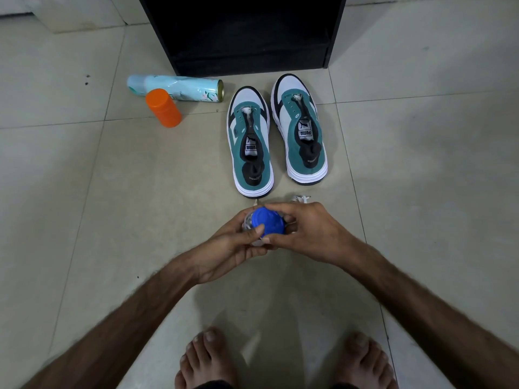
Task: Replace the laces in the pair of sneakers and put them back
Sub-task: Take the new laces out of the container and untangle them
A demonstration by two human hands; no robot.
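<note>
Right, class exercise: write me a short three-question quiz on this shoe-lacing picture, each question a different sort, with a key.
1. True or false: the two teal-and-white sneakers have laces threaded through their eyelets.
2. Which object lies on its side? A) orange plastic bottle B) pale blue spray can C) black cabinet
3. Fill in: both hands, left hand and right hand, hold a small jar with a ____ lid.

Key: 1 false; 2 B; 3 blue.

teal-white sneakers (276, 133) unlaced, upright, side by side
</note>
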